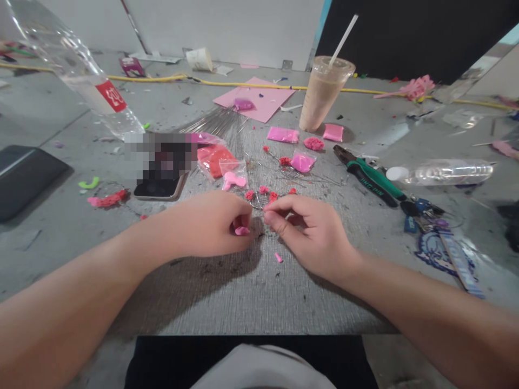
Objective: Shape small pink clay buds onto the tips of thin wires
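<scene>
My left hand is curled closed, with a small lump of pink clay showing in its fingers. Thumb and forefinger of my right hand pinch together at the near edge of a thin wire ring. Red and pink textured clumps sit around that ring; my left fingers hide part of it. Below the fingertips, a loose pink scrap lies on the grey table. Just beyond the hands are a clear bag with pink clay and a bag of red clay.
A phone and a tall plastic bottle are on the left. Green-handled pliers, a drink cup with a straw and a clear bottle stand or lie right. Loose wires fan out behind.
</scene>
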Tool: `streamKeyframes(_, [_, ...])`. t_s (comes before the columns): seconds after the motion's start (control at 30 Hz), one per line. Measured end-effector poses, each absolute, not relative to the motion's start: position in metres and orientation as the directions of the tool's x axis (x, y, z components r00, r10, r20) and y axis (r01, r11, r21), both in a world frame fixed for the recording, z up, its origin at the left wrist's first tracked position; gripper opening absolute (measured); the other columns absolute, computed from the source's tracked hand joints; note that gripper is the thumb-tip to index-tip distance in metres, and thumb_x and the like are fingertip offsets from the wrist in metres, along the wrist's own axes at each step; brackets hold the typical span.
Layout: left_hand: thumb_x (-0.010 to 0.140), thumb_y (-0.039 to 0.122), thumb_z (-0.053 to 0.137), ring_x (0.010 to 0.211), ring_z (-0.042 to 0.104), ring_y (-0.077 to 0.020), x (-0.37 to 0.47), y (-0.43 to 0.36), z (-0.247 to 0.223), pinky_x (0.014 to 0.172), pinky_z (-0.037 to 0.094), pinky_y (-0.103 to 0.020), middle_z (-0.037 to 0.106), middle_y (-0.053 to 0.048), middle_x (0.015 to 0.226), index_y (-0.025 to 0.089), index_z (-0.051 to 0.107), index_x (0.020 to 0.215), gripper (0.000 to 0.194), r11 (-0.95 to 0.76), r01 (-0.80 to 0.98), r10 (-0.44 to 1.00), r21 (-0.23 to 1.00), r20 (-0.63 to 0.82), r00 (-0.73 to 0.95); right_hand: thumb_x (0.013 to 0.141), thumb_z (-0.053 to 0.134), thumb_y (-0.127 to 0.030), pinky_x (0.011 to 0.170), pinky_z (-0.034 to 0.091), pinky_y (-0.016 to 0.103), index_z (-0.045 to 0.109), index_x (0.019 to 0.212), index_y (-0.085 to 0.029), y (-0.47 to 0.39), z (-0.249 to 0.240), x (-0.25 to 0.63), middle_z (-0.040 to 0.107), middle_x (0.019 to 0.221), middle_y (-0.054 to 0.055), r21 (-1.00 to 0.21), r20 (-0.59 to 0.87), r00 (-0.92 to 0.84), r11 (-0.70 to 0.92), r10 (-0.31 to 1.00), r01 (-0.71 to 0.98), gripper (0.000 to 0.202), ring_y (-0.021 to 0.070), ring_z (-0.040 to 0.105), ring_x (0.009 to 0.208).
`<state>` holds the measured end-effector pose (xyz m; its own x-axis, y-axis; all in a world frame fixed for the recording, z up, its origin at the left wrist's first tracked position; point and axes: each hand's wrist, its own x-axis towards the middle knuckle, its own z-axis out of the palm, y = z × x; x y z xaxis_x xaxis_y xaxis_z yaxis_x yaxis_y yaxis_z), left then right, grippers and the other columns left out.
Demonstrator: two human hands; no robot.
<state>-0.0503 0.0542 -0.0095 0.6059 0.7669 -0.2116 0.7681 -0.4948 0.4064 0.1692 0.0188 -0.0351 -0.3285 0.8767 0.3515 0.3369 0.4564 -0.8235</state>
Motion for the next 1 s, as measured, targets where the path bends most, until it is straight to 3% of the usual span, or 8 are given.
streamKeyframes(0.1, [0.085,0.043,0.064,0.056,0.05,-0.0167,-0.055,0.058,-0.015,0.052,0.027,-0.033,0.062,-0.001,0.063,0.022,0.058,0.07,0.026,-0.533,0.801,0.797,0.274,-0.154,0.583,0.092,0.075,-0.023,0.062,0.056,0.022,0.077,0.093,-0.019,0.018,-0.036,0.169,0.08,0.084,0.001,-0.874,0.306,-0.273,0.383,0.912,0.3,0.005,0.0126,0.073,0.071])
streamKeyframes(0.2, [0.083,0.053,0.068,0.054,0.046,-0.0172,-0.062,0.062,-0.02,0.052,0.024,-0.033,0.059,-0.002,0.063,0.023,0.054,0.069,0.036,-0.465,0.857,0.864,0.222,-0.098,0.494,0.089,0.081,-0.029,0.059,0.056,0.024,0.078,0.086,-0.018,0.017,-0.037,0.169,0.08,0.078,0.001,-0.886,0.289,-0.262,0.361,0.921,0.292,0.011,0.014,0.073,0.066])
streamKeyframes(0.3, [0.081,0.058,0.071,0.057,0.051,-0.0192,-0.066,0.064,-0.02,0.054,0.026,-0.033,0.064,-0.004,0.071,0.024,0.06,0.078,0.036,-0.405,0.89,0.898,0.211,-0.094,0.43,0.094,0.077,-0.031,0.058,0.054,0.025,0.078,0.086,-0.018,0.018,-0.038,0.171,0.078,0.074,0.001,-0.82,0.362,-0.301,0.455,0.882,0.347,0.015,0.0136,0.072,0.063])
streamKeyframes(0.4, [0.082,0.06,0.071,0.07,0.06,-0.0232,-0.064,0.063,-0.015,0.059,0.031,-0.032,0.069,-0.007,0.085,0.023,0.066,0.093,0.039,-0.42,0.884,0.897,0.206,-0.052,0.439,0.102,0.065,-0.028,0.064,0.056,0.026,0.077,0.099,-0.018,0.019,-0.041,0.172,0.08,0.08,0.002,-0.735,0.432,-0.35,0.55,0.831,0.396,0.016,0.0144,0.074,0.069])
streamKeyframes(0.57, [0.094,0.051,0.06,0.071,0.062,-0.02,-0.052,0.059,-0.004,0.064,0.037,-0.031,0.071,-0.005,0.083,0.02,0.068,0.089,0.033,-0.486,0.818,0.864,0.307,0.027,0.503,0.104,0.055,-0.015,0.063,0.06,0.025,0.073,0.12,-0.018,0.018,-0.044,0.172,0.083,0.099,0.005,-0.769,0.437,-0.352,0.547,0.828,0.33,0.024,0.0139,0.079,0.077])
streamKeyframes(0.7, [0.096,0.037,0.06,0.072,0.065,-0.0173,-0.045,0.057,0.002,0.067,0.041,-0.029,0.073,-0.002,0.079,0.02,0.071,0.09,0.022,-0.481,0.756,0.863,0.444,0.089,0.497,0.099,0.066,-0.018,0.061,0.06,0.023,0.077,0.105,-0.017,0.015,-0.038,0.171,0.082,0.087,0.002,-0.84,0.38,-0.284,0.457,0.881,0.294,0.012,0.0134,0.079,0.068])
streamKeyframes(0.83, [0.098,0.037,0.06,0.066,0.065,-0.0142,-0.042,0.054,0.004,0.063,0.042,-0.027,0.073,0.0,0.074,0.02,0.072,0.091,0.022,-0.439,0.688,0.857,0.578,0.038,0.514,0.1,0.068,-0.021,0.063,0.056,0.024,0.076,0.09,-0.018,0.013,-0.032,0.171,0.075,0.072,0.0,-0.729,0.496,-0.312,0.584,0.81,0.358,0.013,0.0118,0.071,0.064])
streamKeyframes(1.0, [0.1,0.043,0.059,0.063,0.064,-0.0132,-0.04,0.051,0.005,0.058,0.044,-0.025,0.072,0.001,0.075,0.021,0.072,0.097,0.026,-0.359,0.631,0.851,0.687,-0.036,0.523,0.102,0.062,-0.015,0.075,0.057,0.03,0.075,0.107,-0.021,0.015,-0.029,0.173,0.072,0.089,0.004,-0.611,0.648,-0.314,0.72,0.694,0.329,0.015,0.0157,0.066,0.082])
